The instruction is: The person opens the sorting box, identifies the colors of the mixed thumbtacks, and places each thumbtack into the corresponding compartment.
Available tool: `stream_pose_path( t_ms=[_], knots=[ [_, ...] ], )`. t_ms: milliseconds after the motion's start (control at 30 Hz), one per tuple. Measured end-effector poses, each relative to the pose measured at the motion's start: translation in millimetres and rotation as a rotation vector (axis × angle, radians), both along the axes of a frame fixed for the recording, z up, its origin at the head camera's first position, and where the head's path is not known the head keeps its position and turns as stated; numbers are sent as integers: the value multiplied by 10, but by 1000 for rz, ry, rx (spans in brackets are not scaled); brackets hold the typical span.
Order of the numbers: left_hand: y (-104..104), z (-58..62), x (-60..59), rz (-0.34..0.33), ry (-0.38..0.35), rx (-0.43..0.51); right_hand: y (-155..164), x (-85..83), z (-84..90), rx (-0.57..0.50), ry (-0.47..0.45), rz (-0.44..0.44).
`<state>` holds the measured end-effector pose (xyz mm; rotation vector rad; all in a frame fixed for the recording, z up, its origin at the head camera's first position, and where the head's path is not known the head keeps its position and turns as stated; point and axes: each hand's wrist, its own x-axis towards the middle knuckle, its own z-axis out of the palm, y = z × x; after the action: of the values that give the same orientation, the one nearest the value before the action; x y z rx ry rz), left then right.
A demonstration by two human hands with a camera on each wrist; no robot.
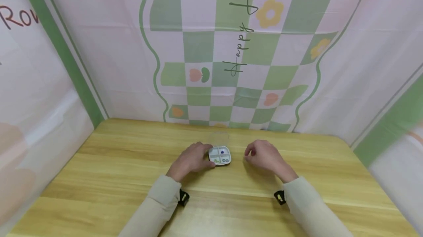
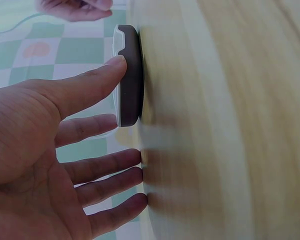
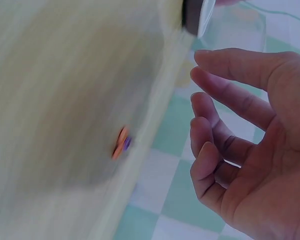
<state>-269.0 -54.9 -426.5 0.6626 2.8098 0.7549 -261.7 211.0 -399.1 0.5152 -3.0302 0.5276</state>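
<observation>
A small pill box [image 1: 219, 155] lies on the table, a white divided tray in a dark base. Its clear lid [image 1: 219, 138] stands open at the far side. Inside are a dark blue piece, green bits and pale round pieces, in separate compartments. My left hand [image 1: 194, 159] holds the box at its left side; the thumb [image 2: 97, 82] presses one edge and the index finger the opposite one. To the right of the box hovers my right hand [image 1: 266, 156], loosely curled, with nothing seen between its fingers. Small orange and purple pieces [image 3: 121, 143] lie on the table below it.
The wooden table [image 1: 99, 178] ends at a checked fabric backdrop [image 1: 228, 94] behind the box. Fabric walls stand at the left and right. Black wrist straps [image 1: 183, 197] show at both cuffs.
</observation>
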Motion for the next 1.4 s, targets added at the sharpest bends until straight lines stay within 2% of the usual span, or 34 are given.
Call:
stream_pose_path(
  t_ms=[433,933,1133,1400],
  knots=[
    [-14,2,1,4,-4,4,362,37,-68,21,-6,-29],
    [-13,11,15,-2,4,15,450,60,-134,24,-52,-43],
    [-13,16,11,-6,8,14,376,43,-108,21,-23,-29],
    [-8,14,10,-4,-1,18,18,-38,-28,-7,31,4]
  ],
)
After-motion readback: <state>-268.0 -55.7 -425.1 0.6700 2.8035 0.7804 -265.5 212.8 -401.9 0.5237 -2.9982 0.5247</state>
